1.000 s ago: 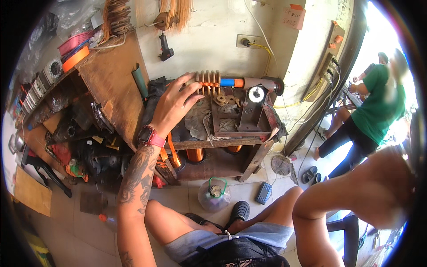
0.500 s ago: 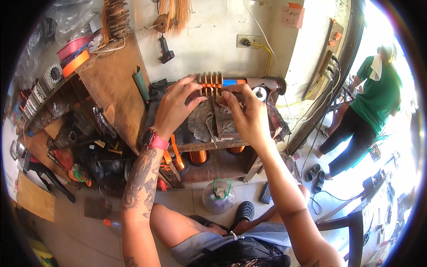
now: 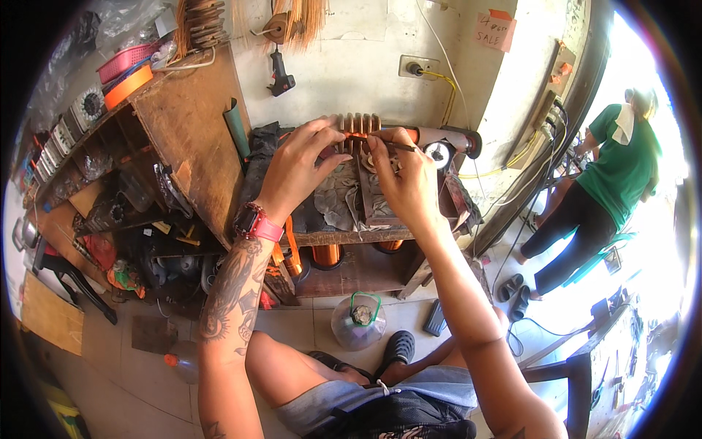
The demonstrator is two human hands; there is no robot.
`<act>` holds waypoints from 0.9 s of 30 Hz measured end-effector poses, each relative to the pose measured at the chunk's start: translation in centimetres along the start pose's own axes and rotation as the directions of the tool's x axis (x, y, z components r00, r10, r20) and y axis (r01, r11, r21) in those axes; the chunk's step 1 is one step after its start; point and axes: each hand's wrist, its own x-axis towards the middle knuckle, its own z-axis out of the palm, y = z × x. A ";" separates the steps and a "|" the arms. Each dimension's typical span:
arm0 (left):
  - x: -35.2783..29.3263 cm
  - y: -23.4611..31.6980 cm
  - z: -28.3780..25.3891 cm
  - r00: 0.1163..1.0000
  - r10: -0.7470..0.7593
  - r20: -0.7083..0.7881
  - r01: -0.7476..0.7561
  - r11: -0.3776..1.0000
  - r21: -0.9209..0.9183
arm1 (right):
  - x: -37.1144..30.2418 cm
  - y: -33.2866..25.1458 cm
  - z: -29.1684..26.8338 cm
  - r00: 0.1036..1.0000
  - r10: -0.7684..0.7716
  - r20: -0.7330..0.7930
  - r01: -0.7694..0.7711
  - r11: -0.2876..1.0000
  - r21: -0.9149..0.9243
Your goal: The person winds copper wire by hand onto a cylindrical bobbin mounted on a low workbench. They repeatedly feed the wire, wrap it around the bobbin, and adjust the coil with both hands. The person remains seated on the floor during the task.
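A ribbed wooden coil former with orange copper wire in its grooves sits at the back of the workbench. My left hand is at its left side, fingertips touching the windings and the thumb spread away from the fingers. From the right, my right hand pinches a slim dark stick-like tool, its tip at the copper wire. The fingers hide part of the windings. To the right of the former lies a grey power tool, beside a round white-faced part.
Grey cloth lies on the bench. Copper wire spools stand on the shelf below. A cluttered wooden cabinet rises at left. A clear jug stands on the floor. At right, a person in a green shirt bends forward.
The slim dark tool now shows in my right hand, against the wire. My left thumb has moved off the former. The view has shifted slightly.
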 end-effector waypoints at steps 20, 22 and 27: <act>0.1 -0.1 0.3 0.998 0.036 -0.052 -0.036 0.999 -0.003 | 0.3 0.7 1.4 0.995 -0.099 -0.024 0.096 0.990 -0.100; 0.0 0.0 0.2 0.999 0.007 -0.038 -0.008 1.000 -0.012 | 0.5 0.4 1.4 0.980 -0.197 0.004 0.194 0.957 -0.217; -0.5 0.4 0.5 0.997 -0.077 -0.016 0.075 0.995 -0.065 | 0.5 -0.9 -0.2 0.992 0.048 -0.117 -0.050 0.999 -0.018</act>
